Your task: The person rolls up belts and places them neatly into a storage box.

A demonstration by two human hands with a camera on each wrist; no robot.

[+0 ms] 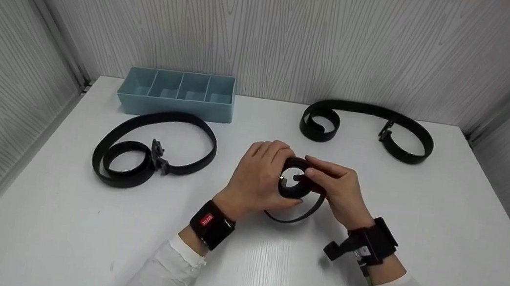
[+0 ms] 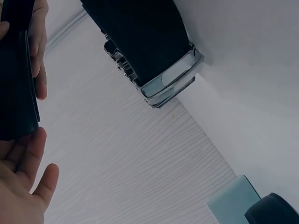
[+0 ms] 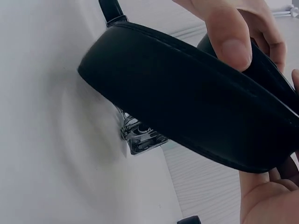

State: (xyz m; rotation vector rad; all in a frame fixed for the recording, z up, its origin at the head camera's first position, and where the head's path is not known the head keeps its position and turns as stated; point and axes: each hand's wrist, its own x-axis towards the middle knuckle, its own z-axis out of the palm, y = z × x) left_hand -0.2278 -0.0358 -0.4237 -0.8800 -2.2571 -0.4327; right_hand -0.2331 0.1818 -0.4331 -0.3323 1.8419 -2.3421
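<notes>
Both your left hand and right hand clamp fingers on the belt, likely mid-coil. Wind its near loop next.

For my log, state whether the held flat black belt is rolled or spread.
Partly rolled: the flat black belt is coiled between the fingers, an uncoiled length curving below.

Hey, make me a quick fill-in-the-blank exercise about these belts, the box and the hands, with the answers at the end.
1. The blue box is divided into ___ compartments.
2. The left hand and the right hand hold the same partly coiled belt, whose colour is ___.
3. Apart from it, ___ other belts lie on the table.
4. The loose belt nearer the box lies on the person's ___ side.
Answers: four; black; two; left.
</notes>
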